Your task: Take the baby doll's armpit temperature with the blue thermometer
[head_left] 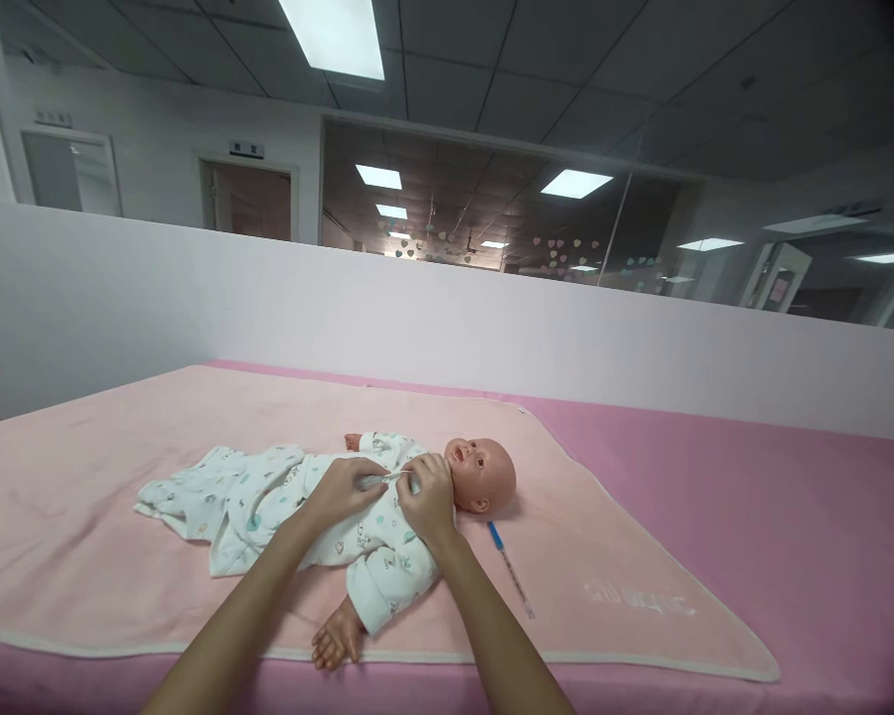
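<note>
A baby doll (486, 475) lies on its back with its head to the right, dressed in a white printed gown (268, 492). Over its chest, my left hand (348, 489) pinches a thin white tie of the gown. My right hand (428, 494), close to the doll's chin, has its fingers closed on the same white tie (396, 475), which runs between both hands. Whether it is one strand or two, I cannot tell. Just right of my right forearm lies a thermometer (513, 568) with a blue end, touched by neither hand.
Beneath the doll spreads a peach blanket (588, 556) with a pale edge, on a pink padded surface (715, 506). A low white wall (417, 318) closes off the back, with glass windows (492, 209) above it.
</note>
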Motion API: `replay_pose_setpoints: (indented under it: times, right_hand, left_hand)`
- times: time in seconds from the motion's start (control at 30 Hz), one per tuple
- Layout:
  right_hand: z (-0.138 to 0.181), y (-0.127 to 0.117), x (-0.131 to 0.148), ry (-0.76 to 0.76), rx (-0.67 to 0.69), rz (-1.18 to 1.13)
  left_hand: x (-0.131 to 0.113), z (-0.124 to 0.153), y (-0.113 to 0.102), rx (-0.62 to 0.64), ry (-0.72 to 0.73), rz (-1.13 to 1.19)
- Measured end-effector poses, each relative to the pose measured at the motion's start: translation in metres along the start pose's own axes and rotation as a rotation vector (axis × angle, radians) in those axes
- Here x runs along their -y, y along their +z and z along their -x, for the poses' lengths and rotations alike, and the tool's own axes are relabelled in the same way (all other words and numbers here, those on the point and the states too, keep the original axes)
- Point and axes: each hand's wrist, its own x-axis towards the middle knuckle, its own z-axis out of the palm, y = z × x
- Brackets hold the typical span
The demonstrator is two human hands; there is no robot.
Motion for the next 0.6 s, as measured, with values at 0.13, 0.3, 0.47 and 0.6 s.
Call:
replay_pose_setpoints:
  times: [0.13, 0.3, 0.47, 0.6]
  right_hand:
    - [0.001, 0.001, 0.0, -0.005, -0.01, 0.01]
    - [0.001, 0.001, -0.001, -0.01, -0.014, 0.02]
    - [0.0, 0.001, -0.001, 0.014, -0.016, 0.024]
    - [0.0, 0.001, -0.001, 0.025, -0.035, 0.019]
  left_hand:
    - [0.004, 0.001, 0.006, -0.054, 0.023, -0.12]
    - [0.003, 0.002, 0.014, -0.083, 0.032, -0.282]
    - [0.001, 0.006, 0.002, -0.131, -0.079, -0.127]
    - [0.011, 0.018, -0.025, 0.016, -0.193, 0.127]
